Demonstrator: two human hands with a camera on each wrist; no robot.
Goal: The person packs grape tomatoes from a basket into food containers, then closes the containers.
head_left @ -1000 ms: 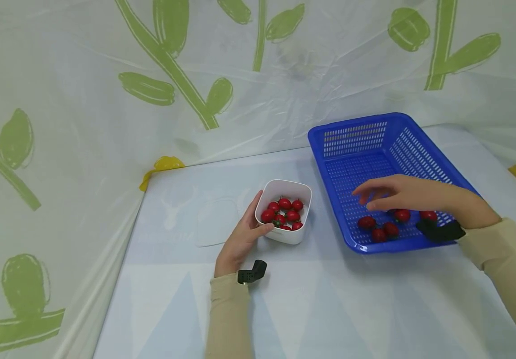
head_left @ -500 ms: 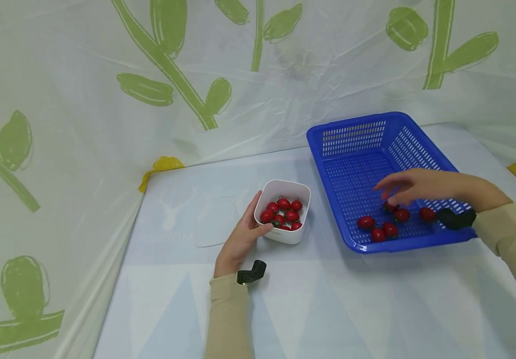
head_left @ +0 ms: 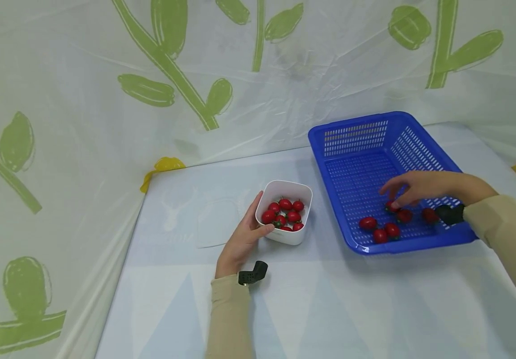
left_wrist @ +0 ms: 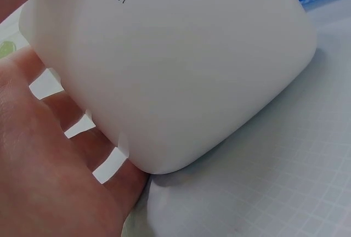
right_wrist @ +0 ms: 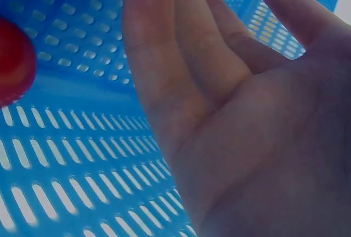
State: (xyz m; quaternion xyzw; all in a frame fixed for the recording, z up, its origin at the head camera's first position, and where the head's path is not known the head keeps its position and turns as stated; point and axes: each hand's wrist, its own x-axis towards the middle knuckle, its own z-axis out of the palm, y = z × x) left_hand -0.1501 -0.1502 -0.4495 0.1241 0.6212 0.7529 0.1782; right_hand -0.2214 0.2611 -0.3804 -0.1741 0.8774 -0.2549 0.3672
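1. The landmark is the rectangular blue plastic basket with slotted walls (head_left: 417, 245), set on the pale patterned tabletop (head_left: 329, 284).
2. A small oval red tomato with a green leafy end (head_left: 390, 207) lies inside the basket, toward its near end; the right hand (head_left: 426, 183) is above the basket floor, its thumb at this tomato.
3. The gap between the right thumb and fingertips looks narrow. Whether they pinch the tomato cannot be told: the thumb covers part of it, and the right wrist view cuts the fingertips off.
4. The key relation: this tomato sits just under the right fingertips, inside the basket, while the left hand (head_left: 242, 238) is outside it to the left, well apart. The right hand is clearly nearer. The fruit's long axis cannot be made out.
5. Just beside it, nearer the basket's front rim, lies a second red tomato (head_left: 404, 216); a group of three red tomatoes (head_left: 380, 236) is closer still to that rim.
6. Left of the basket, apart from it, the left hand grips the upright white square-sided container (head_left: 286, 238), thumb at its rim; several red tomatoes lie inside.
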